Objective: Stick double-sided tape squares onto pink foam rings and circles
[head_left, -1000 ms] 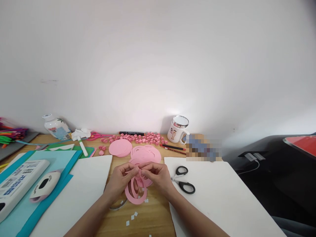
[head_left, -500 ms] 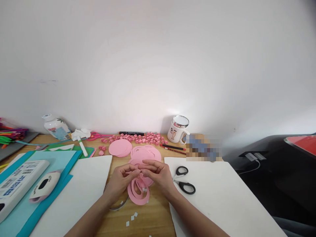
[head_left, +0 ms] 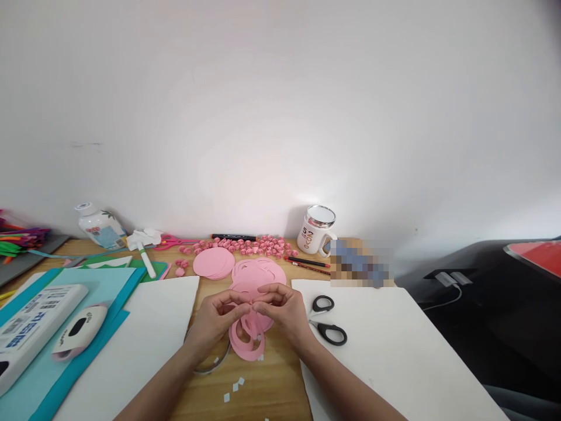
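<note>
My left hand [head_left: 219,318] and my right hand [head_left: 283,310] meet at the middle of the table, thumbs and fingers pinched close together on a pink paper strip [head_left: 248,348]. Its curled loops hang below my fingertips. The pinched part is mostly hidden by the fingers. Behind my hands lies a pile of pink paper spirals [head_left: 258,273]. A stack of pink paper circles [head_left: 214,262] lies to its left. Many small rolled pink paper roses [head_left: 245,245] are spread along the wall.
Black-handled scissors [head_left: 332,334] lie on white paper [head_left: 377,351] at right. Behind stand a mug [head_left: 312,234] and pencils [head_left: 309,262]. At left are teal sheets [head_left: 114,292], a white box [head_left: 39,327], a glue tape dispenser [head_left: 81,332] and a bottle [head_left: 100,227].
The hanging pink loops have shifted slightly up and changed shape. My right hand's fingers have moved a little to the right, and both hands still pinch the strip.
</note>
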Demonstrator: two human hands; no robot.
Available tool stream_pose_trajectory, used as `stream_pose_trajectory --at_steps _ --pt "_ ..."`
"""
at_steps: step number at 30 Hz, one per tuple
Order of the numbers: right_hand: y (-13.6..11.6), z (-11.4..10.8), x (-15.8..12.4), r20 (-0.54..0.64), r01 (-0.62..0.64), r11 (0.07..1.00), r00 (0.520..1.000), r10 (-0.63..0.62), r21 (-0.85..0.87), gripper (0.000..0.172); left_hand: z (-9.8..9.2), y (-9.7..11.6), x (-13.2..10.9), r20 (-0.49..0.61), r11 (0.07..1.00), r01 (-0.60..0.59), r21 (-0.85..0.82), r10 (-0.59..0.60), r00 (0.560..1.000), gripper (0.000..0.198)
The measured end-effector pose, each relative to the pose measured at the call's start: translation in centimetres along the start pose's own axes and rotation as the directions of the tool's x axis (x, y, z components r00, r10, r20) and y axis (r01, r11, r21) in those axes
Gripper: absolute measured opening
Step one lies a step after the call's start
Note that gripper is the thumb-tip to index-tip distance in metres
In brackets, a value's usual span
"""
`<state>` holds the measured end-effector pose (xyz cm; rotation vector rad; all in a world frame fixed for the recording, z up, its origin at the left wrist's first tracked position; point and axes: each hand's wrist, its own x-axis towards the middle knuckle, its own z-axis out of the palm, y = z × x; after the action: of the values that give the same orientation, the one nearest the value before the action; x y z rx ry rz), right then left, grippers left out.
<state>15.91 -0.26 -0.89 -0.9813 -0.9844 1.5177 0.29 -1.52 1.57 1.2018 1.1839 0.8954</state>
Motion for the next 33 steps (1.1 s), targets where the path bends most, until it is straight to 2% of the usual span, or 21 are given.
stream_pose_trajectory --at_steps 10,16,19,30,33 --pt "-0.12 -0.01 0.02 -0.012 0.030 0.998 0.999 -0.030 -0.063 0.033 -0.01 -0.19 0.14 -0.019 0.997 -0.034 0.066 0.035 0.999 0.018" --pt "-0.12 0.08 0.11 0.135 0.012 0.999 0.991 -0.017 0.037 0.027 0.10 0.16 0.12 -0.081 0.998 -0.039 0.047 0.043 0.996 0.021" --pt "-0.39 0.13 0.04 0.170 0.000 0.998 0.985 -0.010 0.057 0.029 0.08 0.41 0.10 -0.128 0.997 -0.044 0.060 0.051 0.991 0.022" --pt "-0.61 0.14 0.28 0.034 0.008 0.995 0.999 -0.012 0.098 0.028 -0.06 0.41 0.11 -0.170 0.995 -0.058 0.076 0.070 0.983 0.034" --pt "-0.62 -0.03 0.39 0.000 0.028 0.993 1.000 -0.028 0.119 0.026 -0.17 0.41 0.12 -0.131 0.998 -0.042 0.049 0.048 0.990 0.037"
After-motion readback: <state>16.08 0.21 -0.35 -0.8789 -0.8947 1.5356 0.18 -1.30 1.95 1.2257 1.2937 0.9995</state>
